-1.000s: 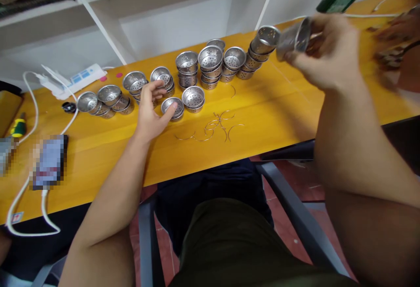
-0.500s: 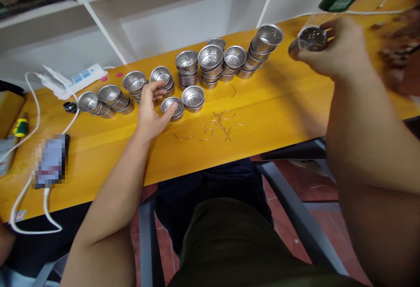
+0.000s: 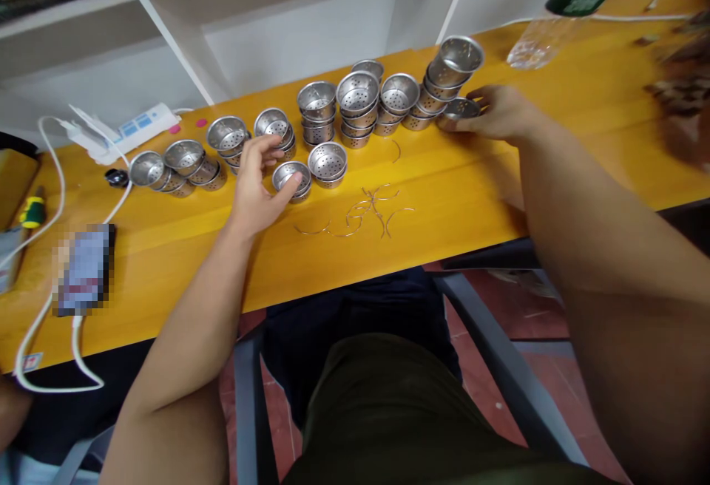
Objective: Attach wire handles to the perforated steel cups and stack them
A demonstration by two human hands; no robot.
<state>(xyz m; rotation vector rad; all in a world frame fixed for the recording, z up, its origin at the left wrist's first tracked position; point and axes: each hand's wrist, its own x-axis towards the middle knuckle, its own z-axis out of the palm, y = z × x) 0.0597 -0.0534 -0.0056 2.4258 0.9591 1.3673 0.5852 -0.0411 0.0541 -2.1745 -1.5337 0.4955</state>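
right hand gripping strainer cup, table

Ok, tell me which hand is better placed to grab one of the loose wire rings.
Left. The left hand rests beside the wire rings, its fingers free. The right hand is further off, holding a strainer cup.

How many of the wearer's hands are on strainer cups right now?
2. Left hand touches a low cup in front of the row; right hand fingers hold the end cup at its right.

Right hand, strainer cup down on table
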